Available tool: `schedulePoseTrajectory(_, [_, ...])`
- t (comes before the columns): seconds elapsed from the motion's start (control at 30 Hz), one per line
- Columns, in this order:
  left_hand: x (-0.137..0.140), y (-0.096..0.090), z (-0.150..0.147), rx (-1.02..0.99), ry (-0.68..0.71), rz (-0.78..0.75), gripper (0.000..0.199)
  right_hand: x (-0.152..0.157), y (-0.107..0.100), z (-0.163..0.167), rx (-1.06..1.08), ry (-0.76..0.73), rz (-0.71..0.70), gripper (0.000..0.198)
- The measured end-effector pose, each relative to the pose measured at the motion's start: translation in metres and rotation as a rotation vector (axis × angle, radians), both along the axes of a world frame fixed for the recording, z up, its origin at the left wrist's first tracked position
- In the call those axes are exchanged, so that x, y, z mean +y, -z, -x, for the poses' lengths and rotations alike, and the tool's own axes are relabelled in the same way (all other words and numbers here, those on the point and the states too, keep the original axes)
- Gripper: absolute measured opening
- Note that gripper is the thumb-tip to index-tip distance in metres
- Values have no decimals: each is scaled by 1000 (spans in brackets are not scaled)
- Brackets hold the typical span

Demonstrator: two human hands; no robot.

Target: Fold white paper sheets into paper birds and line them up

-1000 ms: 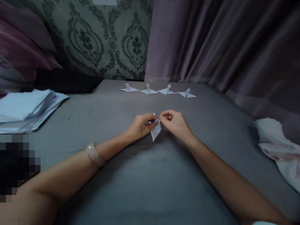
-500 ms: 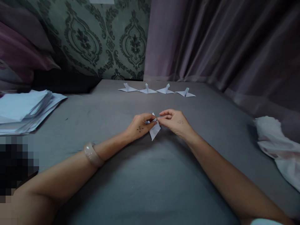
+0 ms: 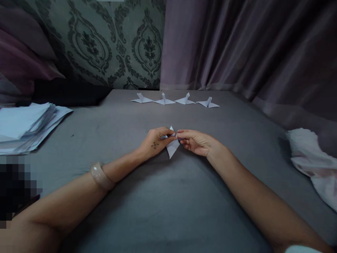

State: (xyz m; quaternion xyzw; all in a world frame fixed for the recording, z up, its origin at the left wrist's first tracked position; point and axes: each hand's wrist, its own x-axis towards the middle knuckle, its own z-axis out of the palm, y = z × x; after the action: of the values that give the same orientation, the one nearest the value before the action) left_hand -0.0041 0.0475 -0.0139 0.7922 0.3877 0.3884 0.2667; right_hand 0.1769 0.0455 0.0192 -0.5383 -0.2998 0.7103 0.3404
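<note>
- From where I stand, the left hand (image 3: 152, 142) has a piece of folded paper (image 3: 172, 149) pinched between thumb and fingers, the grip narrow and right at the paper's middle.
- The right hand (image 3: 198, 142) meets it from the other side, palm turned partly up, the index finger stretched out and the other fingers curled; its tips reach the paper's right edge, but I cannot tell whether they grip it or only touch it.
- That white paper sits between the two hands, one point sticking up beyond the left fingertips and a broader point hanging down towards the person.
- Beyond both hands, a row of four white paper figures (image 3: 163, 101) runs from side to side, each with flat wings spread and a narrow part standing up in the middle.
- Well off to the left of the left hand lies an untidy stack of paper sheets (image 3: 23, 123).
- Behind the left hand, a pale, glossy bracelet (image 3: 102, 176) circles the forearm.
- Far out to the right of the right hand there is a crumpled whitish bundle (image 3: 308, 151).
- Under the hands spreads a grey cloth surface (image 3: 158, 207); past the row, I see patterned wallpaper (image 3: 116, 49) and a mauve curtain (image 3: 179, 45).
</note>
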Motion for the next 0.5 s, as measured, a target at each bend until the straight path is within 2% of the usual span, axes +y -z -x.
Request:
schedulePoseTrajectory(0.13, [0, -1, 0, -20, -8, 46, 14, 1, 3, 0, 49, -4, 48, 12])
schedulePoseTrajectory(0.27, [1, -4, 0, -36, 5, 84, 14, 2, 4, 0, 48, -13, 33, 9])
schedulePoseTrajectory(0.4, [0, -5, 0, -47, 35, 113, 15, 1, 1, 0, 34, 6, 0, 18])
schedulePoseTrajectory(0.5, [0, -6, -1, -65, 32, 137, 15, -2, -4, 3, -63, 32, -42, 31])
